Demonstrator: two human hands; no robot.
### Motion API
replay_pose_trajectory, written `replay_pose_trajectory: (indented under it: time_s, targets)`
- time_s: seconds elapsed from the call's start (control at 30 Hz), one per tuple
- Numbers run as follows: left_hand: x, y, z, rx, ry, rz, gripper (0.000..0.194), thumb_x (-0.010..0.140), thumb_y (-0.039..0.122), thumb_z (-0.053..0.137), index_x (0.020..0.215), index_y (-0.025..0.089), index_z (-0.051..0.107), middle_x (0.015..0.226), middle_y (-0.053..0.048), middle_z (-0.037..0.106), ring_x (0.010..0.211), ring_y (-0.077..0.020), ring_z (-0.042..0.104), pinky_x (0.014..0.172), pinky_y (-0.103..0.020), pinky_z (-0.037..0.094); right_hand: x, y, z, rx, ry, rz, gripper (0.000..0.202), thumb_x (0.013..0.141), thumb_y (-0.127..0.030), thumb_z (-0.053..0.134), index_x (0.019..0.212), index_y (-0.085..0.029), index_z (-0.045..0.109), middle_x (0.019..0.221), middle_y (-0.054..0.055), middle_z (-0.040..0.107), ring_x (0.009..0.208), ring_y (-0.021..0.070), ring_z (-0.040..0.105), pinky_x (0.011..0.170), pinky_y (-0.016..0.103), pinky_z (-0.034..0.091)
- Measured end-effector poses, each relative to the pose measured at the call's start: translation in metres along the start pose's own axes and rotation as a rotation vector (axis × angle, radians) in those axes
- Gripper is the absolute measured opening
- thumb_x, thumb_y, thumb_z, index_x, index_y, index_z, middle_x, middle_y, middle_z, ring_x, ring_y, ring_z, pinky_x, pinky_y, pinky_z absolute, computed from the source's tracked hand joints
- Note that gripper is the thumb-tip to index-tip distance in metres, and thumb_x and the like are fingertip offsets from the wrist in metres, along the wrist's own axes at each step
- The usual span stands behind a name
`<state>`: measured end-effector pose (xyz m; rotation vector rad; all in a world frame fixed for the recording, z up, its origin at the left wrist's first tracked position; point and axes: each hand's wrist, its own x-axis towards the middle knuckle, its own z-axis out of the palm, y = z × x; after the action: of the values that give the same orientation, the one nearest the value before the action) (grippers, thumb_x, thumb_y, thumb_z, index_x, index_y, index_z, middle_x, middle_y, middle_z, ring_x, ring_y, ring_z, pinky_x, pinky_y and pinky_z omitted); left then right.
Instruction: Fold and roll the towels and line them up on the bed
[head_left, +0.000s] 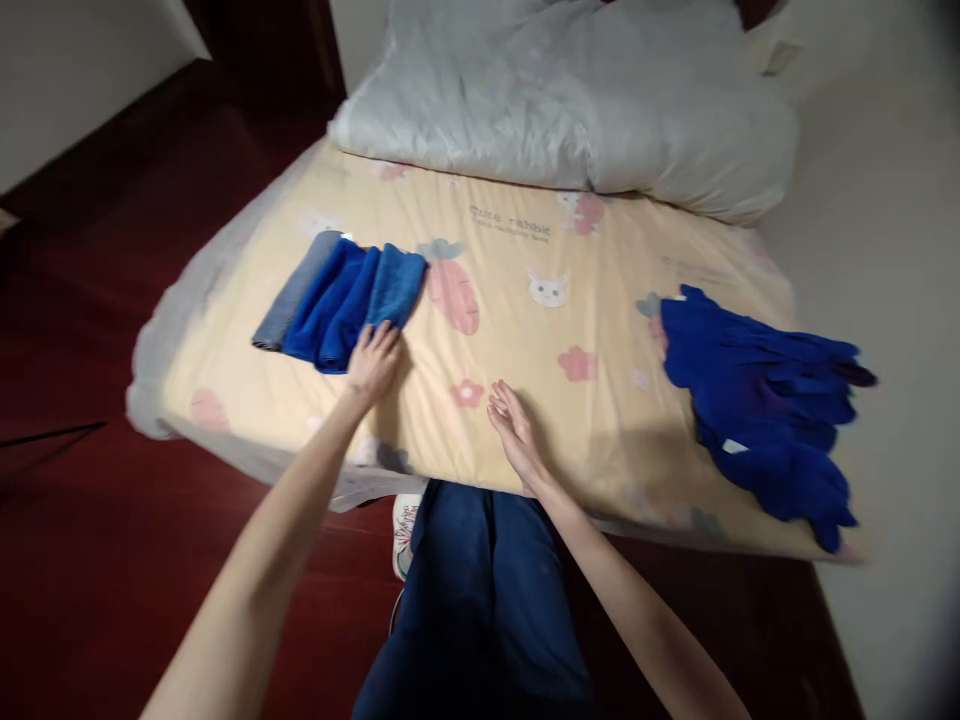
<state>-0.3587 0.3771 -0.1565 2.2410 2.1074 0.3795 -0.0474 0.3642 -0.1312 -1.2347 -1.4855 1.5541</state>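
My left hand (pixel 376 358) lies with its fingers flat on the near edge of the lighter blue folded cloth (pixel 397 283). That cloth is the rightmost in a row of folded cloths. Left of it are bright blue folded cloths (pixel 330 300), and a grey-blue one (pixel 298 290) forms the row's left end. My right hand (pixel 514 430) is held over the bed, close to the printed sheet, fingers loosely extended and holding nothing. On the bed's right side a loose, crumpled heap of darker blue cloth (pixel 765 390) spreads out, with a small white tag showing.
The bed (pixel 502 340) has a pale yellow sheet with carrot and rabbit prints. A light grey quilt (pixel 562 100) is bunched along its far end. A white wall (pixel 885 200) borders the right side. Dark red floor (pixel 97 560) runs along the left.
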Motion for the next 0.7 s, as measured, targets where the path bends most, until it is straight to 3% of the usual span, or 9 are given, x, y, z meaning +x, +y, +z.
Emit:
replay_pose_trajectory:
  time_s: [0.17,0.27,0.3,0.37,0.43,0.5,0.6,0.7]
  targets:
    - [-0.01,-0.046,-0.004,-0.04,0.155,0.097,0.043,0.102,0.022,0.034,0.12,-0.004,0.063,0.146,-0.019,0.057,0.148,-0.0337,0.037,0.117,-0.064,0.025,-0.038,0.037,-0.14,-0.11,0.302,0.055,0.063,0.087,-0.061,0.064,0.138,-0.023,0.06,0.146,0.013,0.059,0.134,0.0285,0.056,0.116,0.048,0.043]
    - [-0.012,-0.028,0.005,-0.132,0.276,0.106,0.053,0.103,0.034,0.03,0.134,-0.002,0.054,0.159,-0.014,0.043,0.15,-0.0358,0.029,0.117,-0.065,0.021,-0.05,0.046,-0.24,-0.299,0.613,0.012,0.053,0.084,-0.056,0.065,0.121,-0.018,0.068,0.134,0.015,0.066,0.128,0.03,0.06,0.112,0.05,0.046]
    - [-0.018,-0.012,0.007,-0.164,0.311,0.081,0.055,0.103,0.036,0.029,0.14,0.002,0.051,0.162,-0.011,0.038,0.151,-0.0359,0.026,0.118,-0.064,0.02,-0.055,0.046,-0.273,-0.357,0.721,-0.004,0.051,0.083,-0.054,0.065,0.119,-0.017,0.068,0.13,0.016,0.067,0.124,0.0304,0.062,0.109,0.051,0.048]
    - [-0.044,0.036,0.013,-0.201,0.253,0.144,0.057,0.102,0.038,0.031,0.149,0.009,0.045,0.166,-0.008,0.031,0.153,-0.0375,0.023,0.119,-0.066,0.021,-0.066,0.042,-0.335,-0.454,0.919,-0.034,0.051,0.08,-0.048,0.065,0.119,-0.015,0.067,0.128,0.018,0.067,0.116,0.0304,0.065,0.102,0.052,0.052]
    - [-0.088,0.096,0.021,-0.226,0.137,0.248,0.054,0.101,0.035,0.035,0.151,0.02,0.044,0.164,-0.005,0.036,0.153,-0.0353,0.026,0.119,-0.064,0.027,-0.075,0.034,-0.386,-0.557,1.063,-0.068,0.05,0.078,-0.041,0.064,0.121,-0.014,0.065,0.128,0.018,0.066,0.111,0.0294,0.065,0.096,0.05,0.055]
    - [-0.144,0.159,0.031,-0.316,0.036,0.261,0.057,0.099,0.032,0.041,0.155,0.023,0.039,0.161,-0.006,0.042,0.152,-0.0318,0.033,0.12,-0.058,0.034,-0.079,0.024,-0.423,-0.647,1.123,-0.099,0.048,0.079,-0.036,0.062,0.121,-0.014,0.065,0.127,0.018,0.066,0.108,0.0276,0.066,0.092,0.047,0.056]
    - [-0.221,0.236,0.044,-0.354,0.015,0.281,0.055,0.095,0.026,0.047,0.151,0.026,0.046,0.154,-0.006,0.052,0.142,-0.0278,0.049,0.118,-0.047,0.042,-0.067,0.009,-0.446,-0.694,1.049,-0.13,0.048,0.082,-0.038,0.061,0.124,-0.015,0.063,0.123,0.017,0.069,0.102,0.0249,0.067,0.086,0.042,0.057]
    - [-0.256,0.269,0.05,-0.319,-0.05,0.451,0.049,0.093,0.026,0.053,0.142,0.028,0.057,0.143,-0.001,0.063,0.127,-0.0222,0.063,0.115,-0.038,0.045,-0.036,-0.001,-0.434,-0.738,0.892,-0.142,0.054,0.085,-0.044,0.062,0.13,-0.015,0.059,0.124,0.017,0.068,0.102,0.0244,0.066,0.088,0.04,0.056]
